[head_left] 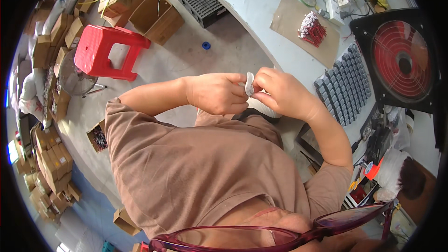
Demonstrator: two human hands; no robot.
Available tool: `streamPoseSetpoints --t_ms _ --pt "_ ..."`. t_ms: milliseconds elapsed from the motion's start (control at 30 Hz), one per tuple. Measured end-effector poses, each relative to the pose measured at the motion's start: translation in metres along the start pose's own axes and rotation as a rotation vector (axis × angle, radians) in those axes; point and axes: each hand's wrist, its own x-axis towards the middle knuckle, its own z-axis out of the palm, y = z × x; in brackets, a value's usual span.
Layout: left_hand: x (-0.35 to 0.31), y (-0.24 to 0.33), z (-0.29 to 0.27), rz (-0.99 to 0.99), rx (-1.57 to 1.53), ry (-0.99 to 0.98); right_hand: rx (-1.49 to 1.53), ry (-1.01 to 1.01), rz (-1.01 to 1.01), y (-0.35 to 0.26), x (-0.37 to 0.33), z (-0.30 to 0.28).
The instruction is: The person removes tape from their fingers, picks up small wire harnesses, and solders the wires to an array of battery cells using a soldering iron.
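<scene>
Over by the counter [259, 16], a small, crumpled white strip [249, 84] stands between the hands, long axis pointing away from the body; the right hand's [285, 92] fingers pinch it closed, while the left hand's [216, 94] curl against it, grip unclear.

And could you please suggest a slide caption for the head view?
Left hand and right hand meet at a white piece, beside a table bearing gray blocks.

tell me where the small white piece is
In the head view, the small white piece is above centre, slightly right, between the left hand and the right hand.
</scene>
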Motion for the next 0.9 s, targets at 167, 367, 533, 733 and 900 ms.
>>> streamPoseSetpoints --t_ms 167,367,533,733,900 --pt "-0.002 0.0 -0.014 -0.225 -0.044 -0.031 -0.083 0.107 -0.008 0.006 -0.008 -0.002" --pt "-0.004 0.0 -0.022 -0.371 0.081 0.011 1.042 0.441 0.352 0.025 -0.021 0.018" --pt "-0.004 0.003 -0.008 -0.268 0.226 -0.036 1.055 0.344 0.463 0.017 -0.009 0.017" --pt "-0.007 0.001 -0.001 -0.251 0.298 -0.097 1.144 0.292 0.562 0.011 0.004 0.028" --pt "0.002 0.005 -0.001 -0.289 0.319 -0.049 1.159 0.387 0.505 0.013 0.002 0.034"
